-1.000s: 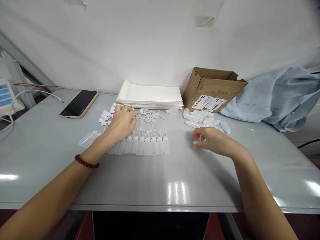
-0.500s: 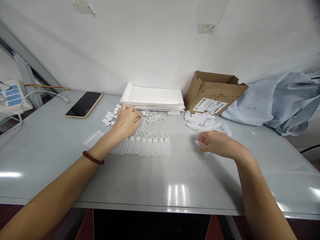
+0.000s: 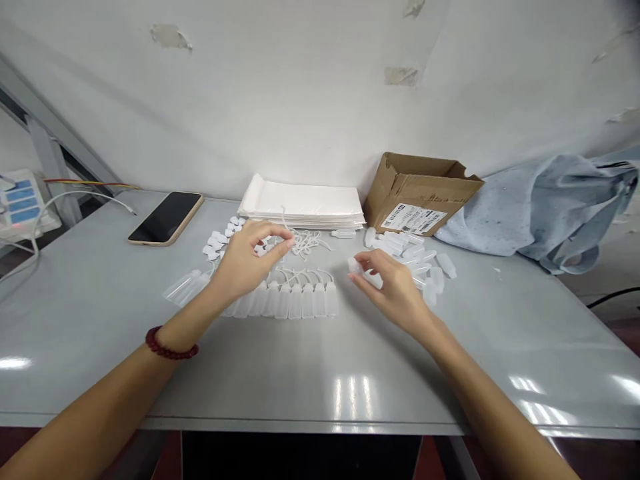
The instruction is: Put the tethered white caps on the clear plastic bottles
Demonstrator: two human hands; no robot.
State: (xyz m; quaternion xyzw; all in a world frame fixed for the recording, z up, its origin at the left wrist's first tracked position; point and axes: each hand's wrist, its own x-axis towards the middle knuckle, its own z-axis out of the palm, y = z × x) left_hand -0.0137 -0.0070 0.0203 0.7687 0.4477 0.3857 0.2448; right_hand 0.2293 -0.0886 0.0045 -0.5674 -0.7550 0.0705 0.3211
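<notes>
My left hand [image 3: 250,257] pinches a thin white cord [image 3: 284,217] between thumb and forefinger; one end of it sticks up above the fingertips. Just beyond lies a tangle of white cords [image 3: 307,243]. White caps [image 3: 213,245] are scattered to the left of that hand, partly hidden by it. Between thumb and fingers, my right hand [image 3: 390,283] grips a small translucent plastic bottle [image 3: 355,265]. Loose bottles of the same kind [image 3: 437,279] lie in a heap beside and behind it. Below my left hand runs a row of bottles [image 3: 295,303] with cords at their necks.
A stack of white envelopes [image 3: 305,200] lies against the wall, with an open cardboard box [image 3: 420,193] to its right. Pale blue fabric [image 3: 520,207] is bunched beyond the box. A phone [image 3: 166,218] and a white cable [image 3: 90,192] are at the left.
My right hand has moved left from the bottle heap, carrying a bottle. My left hand has lifted slightly from the cord tangle, with a cord between its fingertips.
</notes>
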